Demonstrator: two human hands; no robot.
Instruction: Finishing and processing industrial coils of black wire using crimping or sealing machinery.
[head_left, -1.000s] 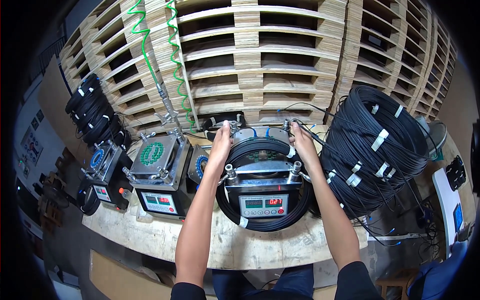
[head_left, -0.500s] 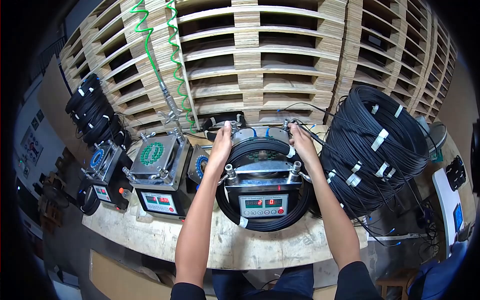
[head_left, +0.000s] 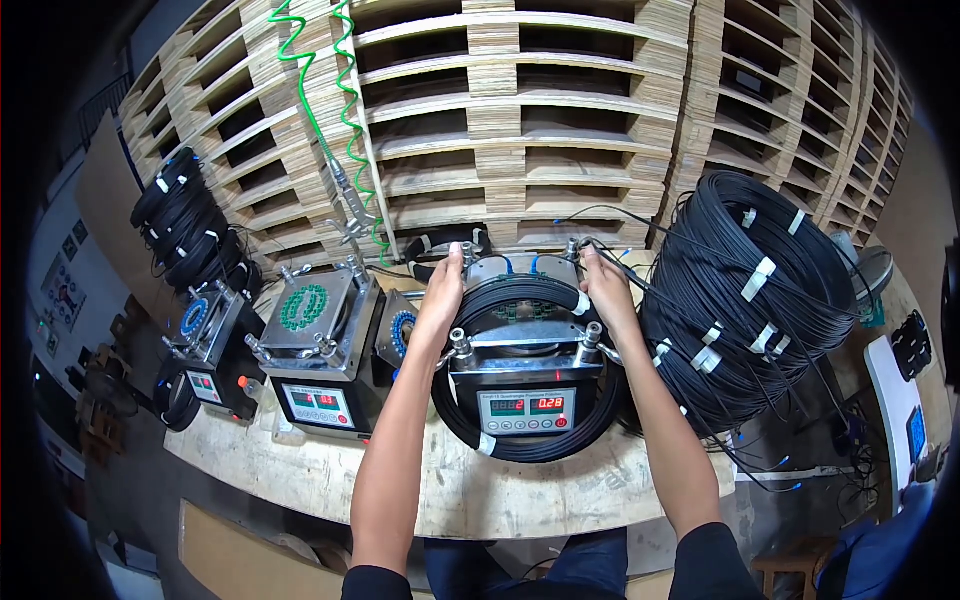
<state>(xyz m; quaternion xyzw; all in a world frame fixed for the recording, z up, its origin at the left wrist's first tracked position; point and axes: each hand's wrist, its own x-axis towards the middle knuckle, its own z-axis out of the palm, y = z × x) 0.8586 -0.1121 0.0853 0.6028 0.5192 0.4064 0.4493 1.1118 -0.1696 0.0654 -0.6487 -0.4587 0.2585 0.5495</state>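
Note:
A boxy benchtop machine with a metal top plate (head_left: 530,327) and a lit control panel (head_left: 527,411) stands in front of me. A coil of black cable (head_left: 525,453) hangs around it, dropping below the panel in front and lying over the plate behind. Blue-ended cable tips (head_left: 535,263) meet green fittings on the plate. My left hand (head_left: 445,288) is closed at the far left corner clamp (head_left: 468,254), thumb up. My right hand (head_left: 605,283) closes at the far right corner clamp (head_left: 573,250). Fingers of both hands are partly hidden behind the posts.
Two similar machines stand on the left, one with a ring of green fittings (head_left: 303,307), one with a blue ring (head_left: 195,317). A large stack of cable coils (head_left: 750,310) rises at the right. Behind are wooden pallets (head_left: 500,130). A green coiled hose (head_left: 305,95) holds an air gun (head_left: 352,210).
The red reading on the front machine's display has changed, as has the one on the neighbouring machine. The hanging air gun has swung a little to the right. Both hands stay at the clamps.

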